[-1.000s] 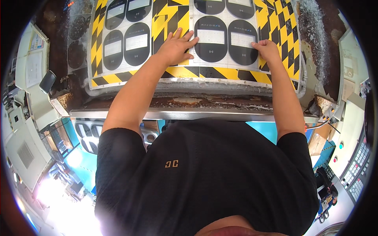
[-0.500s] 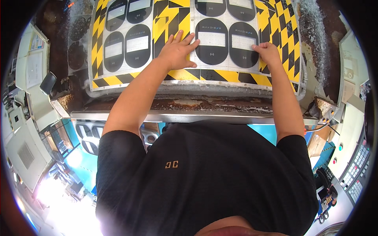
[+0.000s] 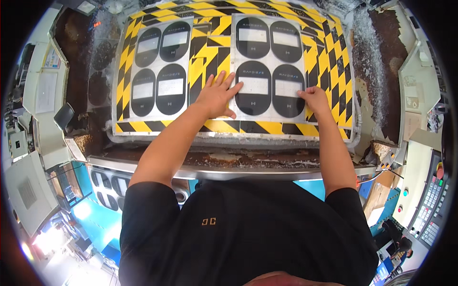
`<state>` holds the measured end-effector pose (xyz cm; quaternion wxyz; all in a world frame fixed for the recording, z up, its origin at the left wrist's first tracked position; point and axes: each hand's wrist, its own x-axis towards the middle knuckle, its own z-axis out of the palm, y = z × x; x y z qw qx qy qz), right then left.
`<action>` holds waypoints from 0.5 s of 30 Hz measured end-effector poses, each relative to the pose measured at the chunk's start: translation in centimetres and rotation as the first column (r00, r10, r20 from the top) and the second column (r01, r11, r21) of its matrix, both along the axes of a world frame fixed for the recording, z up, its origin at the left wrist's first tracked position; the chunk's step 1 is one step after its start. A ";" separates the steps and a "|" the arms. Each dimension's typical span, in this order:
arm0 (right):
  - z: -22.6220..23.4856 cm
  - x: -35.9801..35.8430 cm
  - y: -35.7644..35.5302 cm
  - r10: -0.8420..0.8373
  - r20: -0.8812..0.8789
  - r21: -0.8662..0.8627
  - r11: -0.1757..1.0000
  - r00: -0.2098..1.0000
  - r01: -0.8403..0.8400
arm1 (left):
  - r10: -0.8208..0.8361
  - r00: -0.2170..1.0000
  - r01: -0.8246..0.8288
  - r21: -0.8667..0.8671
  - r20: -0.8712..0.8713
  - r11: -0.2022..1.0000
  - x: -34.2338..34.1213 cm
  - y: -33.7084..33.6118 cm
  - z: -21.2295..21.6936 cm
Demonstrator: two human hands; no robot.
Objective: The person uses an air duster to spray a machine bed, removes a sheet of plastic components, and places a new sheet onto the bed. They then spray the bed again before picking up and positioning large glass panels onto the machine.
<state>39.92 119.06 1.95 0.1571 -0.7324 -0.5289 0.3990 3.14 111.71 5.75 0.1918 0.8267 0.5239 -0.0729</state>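
Two grey sheets lie side by side on a yellow-and-black striped bed (image 3: 269, 127); each sheet carries several black oval panels with pale rectangles. My left hand (image 3: 217, 95) lies flat with its fingers spread on the left edge of the right sheet (image 3: 268, 117), beside its lower left oval. My right hand (image 3: 313, 99) presses curled fingers on that sheet's lower right corner, beside the lower right oval. The left sheet (image 3: 157, 66) lies untouched further left. Neither hand grips anything.
A rusty, wet metal ledge (image 3: 229, 159) runs along the bed's near edge. A control panel with buttons (image 3: 427, 200) stands at the right. Pale machine housings (image 3: 43, 76) flank the left. More black oval panels (image 3: 107, 188) sit below the ledge at left.
The right sheet has shifted toward me under both hands. My left hand now lies flatter on its left edge; my right hand stays at the lower right corner.
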 end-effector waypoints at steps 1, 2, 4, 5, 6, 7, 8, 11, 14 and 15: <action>0.1 0.0 0.1 -0.003 -0.022 -0.012 1.000 1.000 0.003 | -0.006 1.000 0.006 0.002 0.002 1.000 -0.1 0.2 0.0; 0.2 0.0 0.2 -0.004 -0.023 -0.001 1.000 1.000 0.004 | -0.011 1.000 0.011 0.004 0.004 1.000 -0.2 0.4 -0.1; 0.2 0.0 0.2 0.004 0.012 -0.002 1.000 1.000 -0.004 | -0.016 1.000 0.016 0.012 0.005 1.000 -0.2 0.4 0.0; 0.3 -0.1 0.3 0.001 0.011 0.004 1.000 1.000 -0.001 | -0.019 1.000 0.019 0.014 0.006 1.000 -0.2 0.5 0.0; 0.3 -0.1 0.3 0.001 0.010 0.007 1.000 1.000 -0.001 | -0.019 1.000 0.018 0.016 0.005 1.000 -0.2 0.5 0.0; 0.4 -0.1 0.2 0.005 0.001 0.012 1.000 1.000 -0.005 | -0.017 1.000 0.017 0.011 0.001 1.000 -0.2 0.5 -0.1; 0.4 -0.2 0.2 0.010 -0.009 0.017 1.000 1.000 -0.010 | -0.016 1.000 0.016 0.006 -0.003 1.000 -0.2 0.5 -0.1; 0.7 -0.3 0.2 -0.003 -0.012 0.002 1.000 1.000 0.003 | -0.016 1.000 0.016 0.006 -0.009 1.000 -0.2 0.6 -0.2; 0.5 -0.2 0.2 -0.011 -0.021 0.014 1.000 1.000 0.011 | -0.017 1.000 0.017 0.001 -0.013 1.000 -0.1 0.6 -0.2; 0.6 -0.2 0.2 -0.011 -0.022 0.015 1.000 1.000 0.011 | -0.017 1.000 0.017 0.001 -0.013 1.000 -0.1 0.6 -0.2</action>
